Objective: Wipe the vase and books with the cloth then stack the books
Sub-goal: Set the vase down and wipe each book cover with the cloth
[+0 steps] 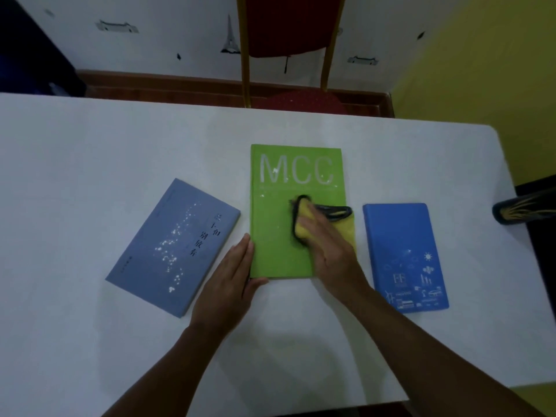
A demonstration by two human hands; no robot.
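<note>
Three books lie flat on the white table [90,145]. In the middle is a green book [279,236] marked MCC, with white specks on its cover. My right hand [331,251] presses a yellow cloth with dark trim [304,218] onto its right half. My left hand [228,284] lies flat at the green book's lower left corner, thumb on its bottom edge. A grey-blue book [171,245] sits tilted at the left. A bright blue book [403,254] lies at the right. A dark vase with gold pattern [523,206] lies on its side at the far right edge.
A red chair with a gold frame [285,46] stands behind the table's far edge. A yellow wall [481,70] is at the right. The table's right edge runs close beside the vase.
</note>
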